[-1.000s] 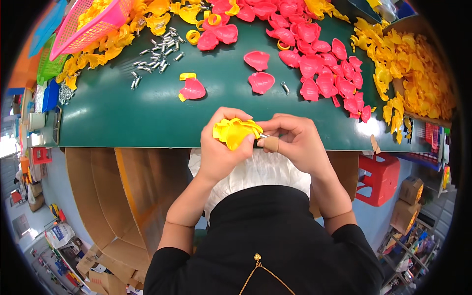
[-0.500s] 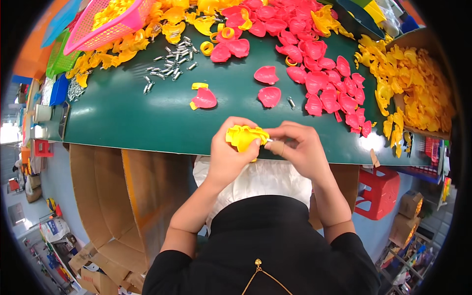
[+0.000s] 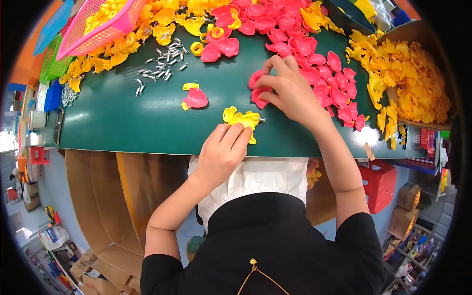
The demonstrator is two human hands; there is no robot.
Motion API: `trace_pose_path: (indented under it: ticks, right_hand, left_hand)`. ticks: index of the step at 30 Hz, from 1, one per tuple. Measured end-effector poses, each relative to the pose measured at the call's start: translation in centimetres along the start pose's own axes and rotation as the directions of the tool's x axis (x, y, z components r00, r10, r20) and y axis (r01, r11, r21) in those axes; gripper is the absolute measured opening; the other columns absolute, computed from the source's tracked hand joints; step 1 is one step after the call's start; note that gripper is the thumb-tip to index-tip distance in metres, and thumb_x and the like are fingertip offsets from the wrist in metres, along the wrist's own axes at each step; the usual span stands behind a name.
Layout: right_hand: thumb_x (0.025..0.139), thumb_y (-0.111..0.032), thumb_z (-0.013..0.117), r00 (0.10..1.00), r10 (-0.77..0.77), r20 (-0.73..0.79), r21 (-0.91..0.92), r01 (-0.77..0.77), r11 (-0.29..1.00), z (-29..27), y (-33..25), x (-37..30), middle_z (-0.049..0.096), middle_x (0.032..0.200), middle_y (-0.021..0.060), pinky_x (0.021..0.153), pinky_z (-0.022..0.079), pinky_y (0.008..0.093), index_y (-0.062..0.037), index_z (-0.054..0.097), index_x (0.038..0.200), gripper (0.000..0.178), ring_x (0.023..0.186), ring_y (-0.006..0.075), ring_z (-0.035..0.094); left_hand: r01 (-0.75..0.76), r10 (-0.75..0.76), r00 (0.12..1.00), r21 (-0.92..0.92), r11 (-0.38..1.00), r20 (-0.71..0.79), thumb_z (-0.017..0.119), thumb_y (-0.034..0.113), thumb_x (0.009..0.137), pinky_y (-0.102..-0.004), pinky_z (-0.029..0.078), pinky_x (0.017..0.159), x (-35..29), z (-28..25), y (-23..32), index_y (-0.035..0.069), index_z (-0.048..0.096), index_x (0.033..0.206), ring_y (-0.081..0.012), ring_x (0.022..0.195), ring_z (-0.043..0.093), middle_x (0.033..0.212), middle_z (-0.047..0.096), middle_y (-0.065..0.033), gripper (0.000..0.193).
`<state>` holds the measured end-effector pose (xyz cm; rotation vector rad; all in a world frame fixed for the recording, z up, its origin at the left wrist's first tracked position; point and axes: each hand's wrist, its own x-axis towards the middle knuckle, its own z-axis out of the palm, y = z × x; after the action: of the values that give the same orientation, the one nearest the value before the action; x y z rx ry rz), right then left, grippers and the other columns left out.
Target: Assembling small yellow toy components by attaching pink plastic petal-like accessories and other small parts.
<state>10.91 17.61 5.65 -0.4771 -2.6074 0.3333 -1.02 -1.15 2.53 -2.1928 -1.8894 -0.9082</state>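
My left hand [image 3: 223,147] is closed on a wavy-edged yellow plastic piece [image 3: 240,119], which it holds at the front of the green table. A small metal pin [image 3: 263,120] sticks out of the piece's right side. Further out, my right hand [image 3: 290,88] has its fingers bent over two pink plastic shells. Thumb and fingers pinch the nearer pink shell [image 3: 258,100]; the farther shell [image 3: 255,78] lies partly behind the fingers. To their left rests another pink shell [image 3: 196,98], with a yellow ring [image 3: 191,86] beside it.
Metal pins [image 3: 169,61] lie scattered at the left of the table [image 3: 123,123]. A large heap of pink shells [image 3: 305,46] spreads behind and right of my right hand. Yellow pieces fill a cardboard box [image 3: 442,54] at the right. A pink basket [image 3: 120,27] stands back left.
My right hand has left the yellow piece and reached forward to the pink shells. My left hand has lowered the yellow piece to the table, its pin now showing at the right.
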Motion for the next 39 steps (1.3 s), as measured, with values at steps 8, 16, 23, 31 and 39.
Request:
trace_pose_path:
  ticks: [8,16,23,31,39]
  right_hand:
    - [0.078,-0.001,0.071,0.943,0.324,-0.073,0.535,-0.237,0.811,0.8,-5.2,-2.7,0.064,0.08,0.0075,0.057,0.046,0.0248,-0.0013,0.069,0.096,0.018,0.068,0.016,0.061]
    - [0.074,0.0,0.073,0.969,0.197,-0.15,0.323,-0.141,0.936,2.4,-5.5,-3.1,0.062,0.075,0.0077,0.053,0.047,0.0292,-0.0028,0.069,0.089,0.016,0.062,0.0198,0.061]
    - [0.073,-0.001,0.073,0.975,0.182,-0.128,0.285,-0.14,0.948,2.6,-5.1,-3.0,0.062,0.074,0.0068,0.051,0.047,0.0303,-0.0035,0.067,0.084,0.012,0.062,0.0225,0.062]
    - [0.073,-0.006,0.074,0.993,0.081,-0.089,0.161,-0.066,0.985,2.1,-4.5,-2.1,0.06,0.071,0.0065,0.048,0.046,0.0331,-0.0031,0.066,0.081,0.012,0.058,0.0249,0.06]
    - [0.081,-0.009,0.071,0.981,0.196,-0.011,0.275,-0.186,0.943,1.0,-5.4,-4.5,0.069,0.091,0.0101,0.062,0.054,0.0318,-0.0025,0.069,0.1,0.02,0.075,0.0254,0.068]
  left_hand:
    - [-0.076,0.078,0.996,0.035,0.996,-0.045,0.067,0.002,0.065,-0.0322,0.055,0.073,-0.7,0.6,-0.6,-0.003,0.064,0.098,-0.0252,0.087,0.061,0.102,0.062,-0.0141,0.034]
    - [-0.107,0.108,0.991,0.025,0.994,-0.073,0.067,0.003,0.066,-0.0334,0.056,0.072,-0.7,1.2,-1.1,-0.003,0.063,0.099,-0.0266,0.087,0.061,0.102,0.062,-0.0148,0.034]
    - [-0.123,0.125,0.989,0.022,0.992,-0.082,0.066,0.002,0.065,-0.0329,0.056,0.072,-0.8,1.0,-1.0,-0.003,0.063,0.098,-0.0258,0.086,0.061,0.101,0.062,-0.0137,0.034]
    - [-0.132,0.134,0.988,0.026,0.991,-0.082,0.066,0.003,0.066,-0.0324,0.056,0.071,-0.7,1.1,-1.4,-0.003,0.063,0.098,-0.0253,0.084,0.06,0.1,0.062,-0.0131,0.033]
    - [-0.134,0.135,0.986,0.02,0.991,-0.098,0.067,0.003,0.066,-0.0316,0.054,0.068,-0.2,1.2,-0.8,-0.002,0.064,0.096,-0.0253,0.081,0.06,0.098,0.063,-0.0127,0.031]
